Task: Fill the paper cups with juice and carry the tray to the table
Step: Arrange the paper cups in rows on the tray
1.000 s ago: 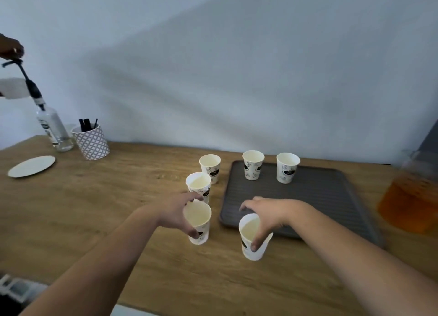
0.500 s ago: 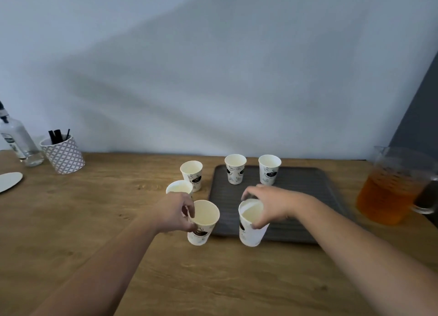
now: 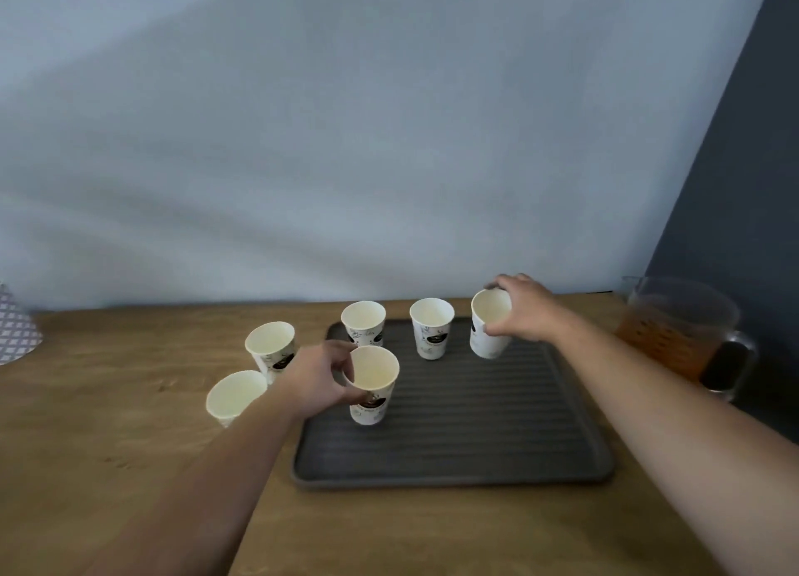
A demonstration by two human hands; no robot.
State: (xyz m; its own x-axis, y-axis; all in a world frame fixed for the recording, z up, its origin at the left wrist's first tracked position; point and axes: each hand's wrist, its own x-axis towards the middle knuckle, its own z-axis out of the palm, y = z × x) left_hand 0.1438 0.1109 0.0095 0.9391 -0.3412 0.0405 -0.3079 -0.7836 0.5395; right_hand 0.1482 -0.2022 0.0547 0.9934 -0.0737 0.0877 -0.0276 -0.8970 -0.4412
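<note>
A dark ribbed tray (image 3: pixel 475 437) lies on the wooden counter. My left hand (image 3: pixel 315 381) grips an empty paper cup (image 3: pixel 374 385) standing on the tray's left side. My right hand (image 3: pixel 525 309) grips another paper cup (image 3: pixel 488 329), tilted slightly, at the tray's back right. Two more empty cups (image 3: pixel 363 322) (image 3: pixel 431 327) stand along the tray's back edge. Two empty cups (image 3: pixel 271 346) (image 3: pixel 235 396) stand on the counter left of the tray. A glass pitcher of orange juice (image 3: pixel 683 333) stands at the far right.
A patterned pot (image 3: pixel 15 331) shows at the left edge of the counter. A pale wall runs behind the counter, with a dark panel (image 3: pixel 743 164) at the right behind the pitcher. The counter's front edge is out of view.
Both hands carried their cups from the counter in front of the tray onto it: the left cup to the tray's left side, the right cup to its back right. The view shifted right.
</note>
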